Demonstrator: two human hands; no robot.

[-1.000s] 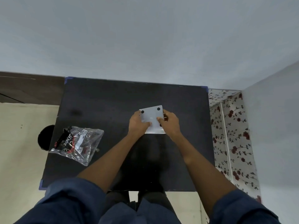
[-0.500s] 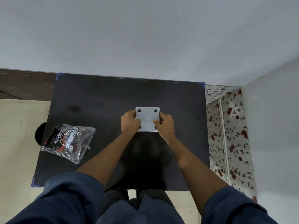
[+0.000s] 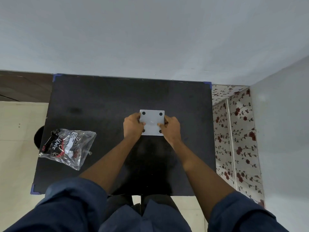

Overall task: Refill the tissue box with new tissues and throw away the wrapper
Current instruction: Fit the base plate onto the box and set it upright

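A square white tissue box (image 3: 152, 120) lies upside down on the black table (image 3: 100, 101), its pale base with round black feet at the corners facing up. My left hand (image 3: 133, 125) grips its left side and my right hand (image 3: 171, 128) grips its right side, thumbs resting on the base. A crumpled clear plastic wrapper (image 3: 66, 146) with black and red print lies at the table's left edge, apart from both hands. The tissues inside the box are hidden.
The table stands against a grey wall (image 3: 150, 39). A round dark object (image 3: 38, 137) sits on the floor by the table's left edge. Floral-patterned furniture (image 3: 234, 131) stands close on the right. My dark trousers show below the front edge.
The box was tilted and has been turned square to the table, flat under both hands. The camera view has shifted slightly; the wrapper has not moved on the table.
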